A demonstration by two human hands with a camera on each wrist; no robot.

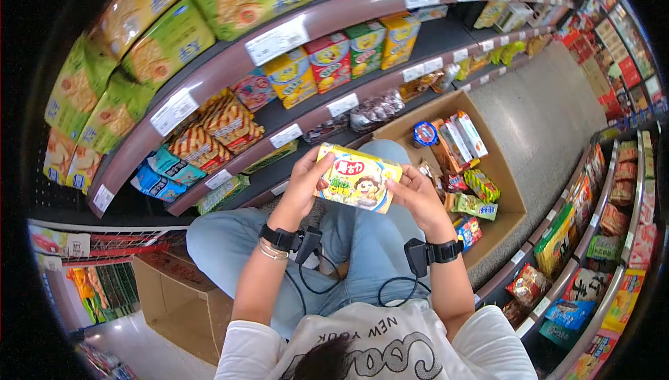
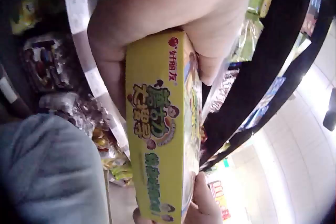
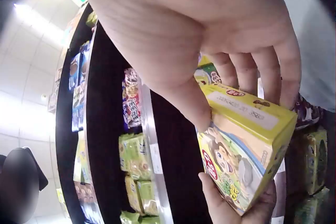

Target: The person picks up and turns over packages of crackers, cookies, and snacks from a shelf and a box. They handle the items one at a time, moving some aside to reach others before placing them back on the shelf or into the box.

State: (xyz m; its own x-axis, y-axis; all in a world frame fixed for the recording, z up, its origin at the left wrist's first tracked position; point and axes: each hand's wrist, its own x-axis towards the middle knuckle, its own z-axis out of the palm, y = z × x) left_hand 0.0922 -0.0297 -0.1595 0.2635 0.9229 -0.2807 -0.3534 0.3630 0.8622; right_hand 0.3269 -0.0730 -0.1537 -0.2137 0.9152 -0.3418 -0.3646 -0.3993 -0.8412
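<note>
A yellow snack box (image 1: 359, 183) with a cartoon face and red-and-white lettering is held between both hands above the person's knees. My left hand (image 1: 301, 185) grips its left end, thumb on the printed front. My right hand (image 1: 420, 197) holds the opposite end, its thumb also on the front. The left wrist view shows the long yellow side of the snack box (image 2: 155, 129), with the left hand (image 2: 168, 11) over one end. In the right wrist view, the right hand (image 3: 210, 29) touches the snack box (image 3: 239, 140) near a printed date strip.
A cardboard carton (image 1: 503, 171) with several packaged snacks stands on the floor at the right. Another carton (image 1: 171, 303) is at the lower left. Stocked shelves (image 1: 313, 111) curve along the front, and more shelving (image 1: 599, 240) lines the right. Grey floor (image 1: 550, 101) shows between them.
</note>
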